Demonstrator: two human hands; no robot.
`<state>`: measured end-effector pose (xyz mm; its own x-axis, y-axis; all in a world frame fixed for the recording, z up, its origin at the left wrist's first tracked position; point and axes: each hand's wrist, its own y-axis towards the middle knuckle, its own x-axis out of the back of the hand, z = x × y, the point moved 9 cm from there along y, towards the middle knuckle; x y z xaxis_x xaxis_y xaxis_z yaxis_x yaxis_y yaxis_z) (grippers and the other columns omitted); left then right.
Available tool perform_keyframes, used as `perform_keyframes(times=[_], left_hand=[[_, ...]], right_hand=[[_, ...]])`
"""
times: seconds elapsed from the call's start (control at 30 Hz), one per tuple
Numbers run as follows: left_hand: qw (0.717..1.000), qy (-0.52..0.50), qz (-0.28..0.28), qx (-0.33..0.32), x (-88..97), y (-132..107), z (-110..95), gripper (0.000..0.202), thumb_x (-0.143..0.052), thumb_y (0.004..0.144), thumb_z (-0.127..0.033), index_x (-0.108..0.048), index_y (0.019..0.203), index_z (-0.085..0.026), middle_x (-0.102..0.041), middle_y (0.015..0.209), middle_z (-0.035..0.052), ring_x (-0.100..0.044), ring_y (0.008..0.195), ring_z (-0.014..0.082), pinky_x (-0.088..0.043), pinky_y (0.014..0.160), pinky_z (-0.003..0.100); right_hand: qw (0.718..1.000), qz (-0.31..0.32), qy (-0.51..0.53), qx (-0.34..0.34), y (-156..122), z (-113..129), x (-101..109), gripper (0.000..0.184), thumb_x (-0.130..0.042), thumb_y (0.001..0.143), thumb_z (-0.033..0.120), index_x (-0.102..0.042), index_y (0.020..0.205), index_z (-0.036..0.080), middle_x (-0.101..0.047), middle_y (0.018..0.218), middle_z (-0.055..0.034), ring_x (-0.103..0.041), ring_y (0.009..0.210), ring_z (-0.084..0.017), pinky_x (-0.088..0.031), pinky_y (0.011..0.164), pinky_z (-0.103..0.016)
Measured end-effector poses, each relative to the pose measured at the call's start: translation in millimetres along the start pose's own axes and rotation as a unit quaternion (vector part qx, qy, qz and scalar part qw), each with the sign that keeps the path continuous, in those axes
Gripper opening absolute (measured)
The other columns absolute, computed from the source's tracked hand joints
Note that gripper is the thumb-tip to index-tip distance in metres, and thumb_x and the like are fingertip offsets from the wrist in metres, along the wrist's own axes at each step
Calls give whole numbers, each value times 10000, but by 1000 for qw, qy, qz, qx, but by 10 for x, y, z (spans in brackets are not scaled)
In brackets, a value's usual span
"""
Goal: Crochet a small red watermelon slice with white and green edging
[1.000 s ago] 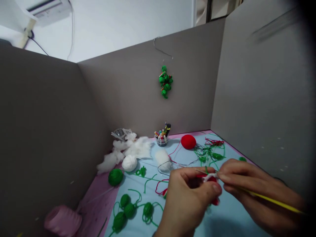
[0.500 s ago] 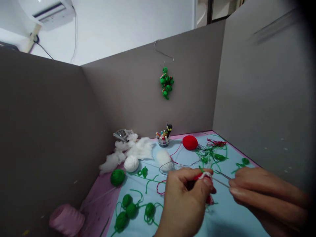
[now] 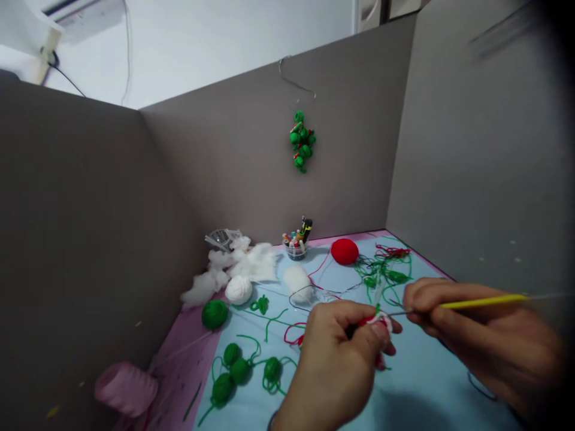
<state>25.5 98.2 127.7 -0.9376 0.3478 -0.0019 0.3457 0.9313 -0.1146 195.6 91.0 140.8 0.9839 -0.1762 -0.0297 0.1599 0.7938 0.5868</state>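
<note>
While the right hand (image 3: 478, 323) is pinching a yellow crochet hook (image 3: 483, 301) near its tip, the left hand (image 3: 336, 356) is gripping a soft, light-looking red-and-white crochet piece (image 3: 376, 321) by its red body above the table (image 3: 431, 383).

A home crafting corner, it seems: grey board panels (image 3: 224, 167) fence a blue-covered tabletop (image 3: 426, 383) strewn with green yarn balls (image 3: 214, 314) and white stuffing (image 3: 251, 263), beneath a wall-mounted air conditioner (image 3: 81, 18) at upper left.

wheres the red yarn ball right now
In the head view, the red yarn ball sits toward the far end of the blue mat, just right of the clear cup of thread spools and left of the tangled green yarn.
</note>
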Motion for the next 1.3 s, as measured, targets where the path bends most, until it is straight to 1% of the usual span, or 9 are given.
perform_keyframes(times=[0.13, 0.4, 0.53, 0.6, 0.7, 0.8, 0.97, 1.13, 1.3], left_hand=[[999, -19, 24, 14, -39, -2, 17, 200, -595, 791, -203, -754, 687, -140, -574, 603, 23, -432, 533, 103, -337, 548, 252], [992, -71, 94, 31, -136, -14, 97, 208, -633, 774, -316, -716, 706, -138, -572, 625, 28, -421, 549, 97, -308, 574, 258], [984, -115, 131, 29, -201, -19, 46, 223, -662, 760, -338, -721, 698, -132, -562, 620, 28, -407, 536, 85, -286, 568, 253], [984, -122, 129, 27, -196, -8, 33, 225, -673, 750, -338, -731, 689, -129, -558, 616, 26, -404, 529, 79, -283, 561, 250], [986, -120, 111, 21, -163, 15, 35, 222, -684, 739, -333, -737, 686, -124, -567, 620, 28, -420, 531, 78, -294, 560, 247], [990, -109, 93, 4, -129, 28, 30, 216, -700, 726, -328, -714, 674, -119, -562, 610, 23, -448, 552, 89, -319, 575, 250], [993, -85, 75, -21, -102, 21, 6, 265, -643, 807, -341, -713, 719, -101, -577, 619, 29, -470, 557, 93, -339, 564, 253], [983, -167, 74, -17, -107, 19, 11, 468, -710, 760, -336, -717, 1142, -67, -702, 741, 78, -572, 574, 102, -405, 578, 247], [968, -243, 60, 5, -115, 67, 88, 596, -790, 668, -289, -676, 1206, -59, -748, 798, 117, -656, 595, 151, -429, 538, 244]], right_hand=[[985, 45, 116, -117, 29, -157, -154, 140, -790, 747, 362, -808, 728, 225, -695, 644, -80, -603, 504, -147, -546, 432, -225], [979, 65, 130, -142, 5, -194, -96, 146, -783, 749, 344, -790, 720, 201, -652, 653, -77, -593, 521, -155, -541, 431, -237], [937, 114, 229, -237, -74, -301, -340, 200, -761, 769, 388, -756, 711, 196, -552, 573, -20, -577, 495, -157, -561, 457, -292], [922, 136, 266, -245, -103, -285, -478, 205, -741, 797, 400, -759, 733, 206, -543, 565, -7, -582, 492, -152, -567, 467, -294], [948, 115, 248, -164, -75, -194, -476, 123, -748, 807, 366, -782, 782, 251, -613, 661, -15, -609, 531, -149, -571, 474, -283], [982, 99, 152, -52, -79, -111, -332, 98, -741, 822, 360, -796, 818, 279, -641, 755, -30, -630, 621, -163, -570, 511, -277], [994, 98, 3, 52, -131, -89, -122, 134, -715, 855, 350, -814, 938, 315, -655, 832, -48, -636, 765, -190, -579, 645, -304], [994, 65, -3, 92, -112, 0, -107, 188, -696, 883, 298, -791, 1026, 374, -713, 902, -30, -673, 779, -165, -582, 621, -245], [995, 31, 17, 91, -82, 63, -168, 109, -737, 849, 359, -807, 922, 318, -718, 803, -26, -692, 689, -158, -604, 593, -246]])
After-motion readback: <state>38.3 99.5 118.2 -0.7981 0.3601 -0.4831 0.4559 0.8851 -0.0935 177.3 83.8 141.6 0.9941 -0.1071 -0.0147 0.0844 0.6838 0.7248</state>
